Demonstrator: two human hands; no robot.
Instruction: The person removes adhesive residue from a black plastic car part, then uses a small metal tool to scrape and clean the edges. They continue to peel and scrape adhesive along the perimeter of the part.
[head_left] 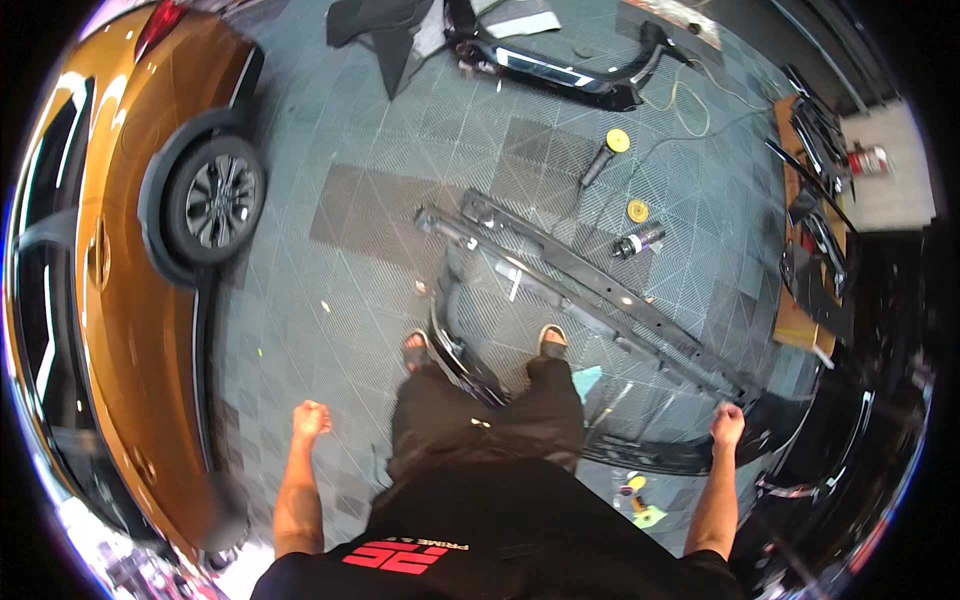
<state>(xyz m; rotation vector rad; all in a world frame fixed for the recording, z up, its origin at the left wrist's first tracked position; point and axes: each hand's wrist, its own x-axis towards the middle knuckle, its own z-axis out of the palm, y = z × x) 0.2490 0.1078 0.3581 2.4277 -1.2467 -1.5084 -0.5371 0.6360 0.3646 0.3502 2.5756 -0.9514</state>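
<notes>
My left hand (312,418) is closed in a fist, held out to the left, with nothing seen in it. The orange car (130,300) stands beyond it on that side. On the right, my right hand (728,425) is also a fist, with nothing seen in it. In the view it overlaps the end of two long black trim strips (590,285) lying on the floor; I cannot tell whether it touches them. Between my feet, a curved glossy black car part (457,350) rests on the floor.
A polisher with a yellow pad (618,141), a loose yellow pad (638,210) and a dark bottle (640,240) lie ahead on the tiled floor. Farther off is a black bumper (560,72) beside a cable (690,100). More black parts (820,230) lie on cardboard at right.
</notes>
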